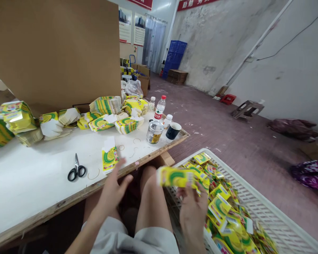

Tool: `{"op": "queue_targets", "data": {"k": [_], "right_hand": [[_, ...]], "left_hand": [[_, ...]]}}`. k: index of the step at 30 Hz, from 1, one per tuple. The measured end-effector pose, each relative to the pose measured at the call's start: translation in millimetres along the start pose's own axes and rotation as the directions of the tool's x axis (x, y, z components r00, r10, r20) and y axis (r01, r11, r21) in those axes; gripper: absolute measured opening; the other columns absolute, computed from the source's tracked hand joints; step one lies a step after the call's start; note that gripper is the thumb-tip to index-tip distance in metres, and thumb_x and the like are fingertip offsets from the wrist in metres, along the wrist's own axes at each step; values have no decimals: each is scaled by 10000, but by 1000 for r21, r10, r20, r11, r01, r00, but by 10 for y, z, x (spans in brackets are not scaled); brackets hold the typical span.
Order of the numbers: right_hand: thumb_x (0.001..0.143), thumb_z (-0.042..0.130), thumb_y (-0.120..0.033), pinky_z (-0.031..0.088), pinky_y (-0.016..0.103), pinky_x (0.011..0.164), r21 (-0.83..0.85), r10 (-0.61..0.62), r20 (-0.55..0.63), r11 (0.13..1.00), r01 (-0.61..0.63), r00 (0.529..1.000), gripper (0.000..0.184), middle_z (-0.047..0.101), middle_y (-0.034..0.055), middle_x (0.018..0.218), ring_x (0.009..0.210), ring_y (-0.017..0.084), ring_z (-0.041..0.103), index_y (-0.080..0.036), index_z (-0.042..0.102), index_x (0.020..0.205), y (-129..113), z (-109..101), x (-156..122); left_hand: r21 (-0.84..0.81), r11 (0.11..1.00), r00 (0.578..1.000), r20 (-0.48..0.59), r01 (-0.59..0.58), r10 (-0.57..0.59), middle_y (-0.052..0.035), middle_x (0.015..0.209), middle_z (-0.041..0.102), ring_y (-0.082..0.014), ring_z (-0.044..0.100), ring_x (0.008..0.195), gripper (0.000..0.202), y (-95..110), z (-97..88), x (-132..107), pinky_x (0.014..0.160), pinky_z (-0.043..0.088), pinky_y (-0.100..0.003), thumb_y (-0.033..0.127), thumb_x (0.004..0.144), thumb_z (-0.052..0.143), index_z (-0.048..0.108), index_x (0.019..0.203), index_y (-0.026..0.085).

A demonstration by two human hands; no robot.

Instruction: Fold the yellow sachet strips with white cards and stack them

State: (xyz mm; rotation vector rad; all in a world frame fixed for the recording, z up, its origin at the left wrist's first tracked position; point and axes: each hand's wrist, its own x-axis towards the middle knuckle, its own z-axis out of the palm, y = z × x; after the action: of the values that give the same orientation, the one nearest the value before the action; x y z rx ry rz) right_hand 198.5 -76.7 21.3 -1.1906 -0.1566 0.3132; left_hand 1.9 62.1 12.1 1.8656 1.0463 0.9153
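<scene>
My right hand (193, 208) is closed on a folded yellow-and-green carton (176, 177), held over the near corner of a white plastic crate (257, 204) filled with several more such cartons (228, 218). My left hand (113, 188) is open, fingers apart, at the table's front edge (76, 195), its fingertips next to a flat yellow-and-green carton (109, 157) lying on the white tabletop. My bare knees show between both hands.
Black-handled scissors (76, 170) and loose rubber bands lie on the table. Stacks of flat cartons (106, 104) sit at the back before a big cardboard sheet (55, 49). A clear cup (154, 132), dark cup (173, 130) and water bottles (160, 107) stand at the right corner. A stool (247, 108) stands on the floor.
</scene>
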Motion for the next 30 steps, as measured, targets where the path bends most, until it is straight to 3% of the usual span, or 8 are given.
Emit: {"op": "queue_targets", "data": {"k": [2,7,13,15,18,21,26,30], "right_hand": [[682,814,-390,551,295,687,94,-1,-129,995,14,992,394,721,-40,807,696,151,692,-256,547,939,2,-95,130],[642,839,-406,548,335,710,23,294,36,955,-295,955,462,746,18,892,724,176,690,-227,609,1000,219,-157,44],[773,750,-452,528,285,612,-213,159,179,970,-120,971,329,704,13,757,615,150,624,-200,662,967,247,62,-283],[866,661,-418,559,329,721,-325,28,298,943,74,954,265,733,67,891,787,203,682,-200,686,1015,168,167,-411],[909,612,-294,485,421,1004,-346,-140,561,856,385,816,400,632,119,1325,1229,275,577,-236,605,1305,87,305,-588],[922,584,-225,461,408,1035,-348,-125,683,810,471,720,486,580,99,1393,1272,262,542,-266,512,1401,89,343,-668],[942,564,-299,523,287,716,-372,-72,543,872,317,837,278,638,54,997,806,179,614,-224,543,1209,182,262,-673],[936,572,-308,511,267,707,-277,-84,527,924,265,845,216,588,25,911,778,164,583,-224,518,1128,186,272,-722]], "left_hand": [[237,963,966,-248,129,-69,-204,1452,497,-355,422,1385,652,-236,-151,209,1125,344,-527,410,855,567,396,1422,137],[331,893,932,-299,304,-206,-195,939,715,-438,653,985,753,-657,-446,475,856,491,-564,388,723,650,468,1345,2],[308,903,928,-314,300,-202,-91,779,701,-296,679,743,405,-455,-582,326,687,505,-370,412,815,530,651,1075,126],[257,939,954,-252,230,-165,-69,797,711,-256,679,738,397,-234,-490,175,682,513,-323,460,838,530,650,1063,156],[37,999,1000,4,16,-16,-47,799,718,-220,669,739,273,132,-228,-132,696,524,-283,412,870,573,680,996,195],[-115,992,980,189,-41,63,-35,793,711,-192,654,718,178,377,12,-394,677,515,-251,336,900,585,711,946,219],[-363,912,925,378,191,-43,-74,936,757,-219,688,834,254,382,136,-497,763,539,-284,393,881,645,744,1036,218],[-558,600,776,604,573,-181,-98,1021,770,-278,695,1002,493,299,168,-485,943,516,-395,574,764,723,745,1106,220]]}}
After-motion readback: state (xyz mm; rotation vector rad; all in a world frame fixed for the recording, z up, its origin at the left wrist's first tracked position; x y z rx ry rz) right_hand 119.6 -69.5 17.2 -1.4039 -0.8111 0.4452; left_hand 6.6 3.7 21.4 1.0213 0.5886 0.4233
